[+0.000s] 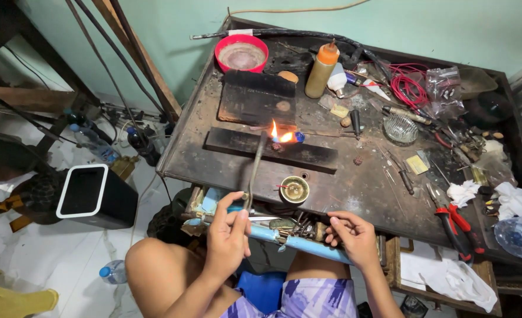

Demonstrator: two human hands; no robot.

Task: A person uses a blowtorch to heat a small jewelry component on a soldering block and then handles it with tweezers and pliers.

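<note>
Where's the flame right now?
In the head view, the flame burns mid-bench at the tip of the torch held in the left hand, on the dark slab, below the red bowl.

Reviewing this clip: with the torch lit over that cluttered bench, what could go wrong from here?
1. The flame burns on the dark block with a plastic squeeze bottle and red wires further back on the bench; a swing of the torch could scorch them.
2. The left hand holds the torch low above bare legs; a slip risks a burn.
3. White cloths at the bench's right end could catch sparks.
</note>
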